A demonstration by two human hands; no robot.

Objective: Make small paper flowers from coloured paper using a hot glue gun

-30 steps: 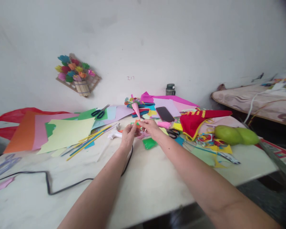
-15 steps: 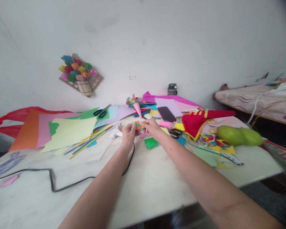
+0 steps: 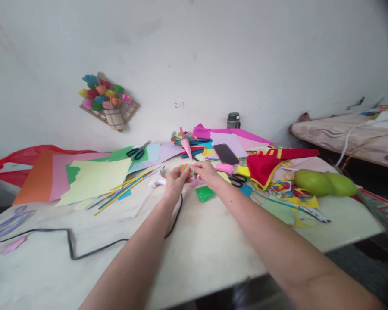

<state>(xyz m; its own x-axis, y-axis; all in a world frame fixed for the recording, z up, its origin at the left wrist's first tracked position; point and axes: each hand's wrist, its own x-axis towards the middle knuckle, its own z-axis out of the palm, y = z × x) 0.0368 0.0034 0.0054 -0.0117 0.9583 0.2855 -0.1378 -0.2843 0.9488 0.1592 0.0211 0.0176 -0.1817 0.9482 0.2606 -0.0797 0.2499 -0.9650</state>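
In the head view, my left hand (image 3: 174, 182) and my right hand (image 3: 207, 173) meet above the middle of the table. Between their fingertips they pinch a small orange paper piece with green bits (image 3: 184, 167), mostly covered by the fingers. Left of my left hand lies a white tool (image 3: 157, 180), perhaps a glue gun, partly hidden, with a black cord (image 3: 93, 250) nearby. A bright green packet (image 3: 204, 193) rests just below my right hand. Behind the hands stands a pink paper cone (image 3: 186, 148) topped with small colourful paper flowers.
Coloured paper sheets (image 3: 97, 178), paper strips (image 3: 126, 192) and scissors (image 3: 139, 150) lie left. To the right are a phone (image 3: 225, 153), black-handled scissors (image 3: 237, 180), a red cloth (image 3: 261, 167), a green balloon-like object (image 3: 323, 184) and a cutter (image 3: 314, 214). A bottle (image 3: 233, 121) stands behind.
My left fingers have shifted slightly over the orange paper piece, so less of it shows. Everything else on the table stays as it was.
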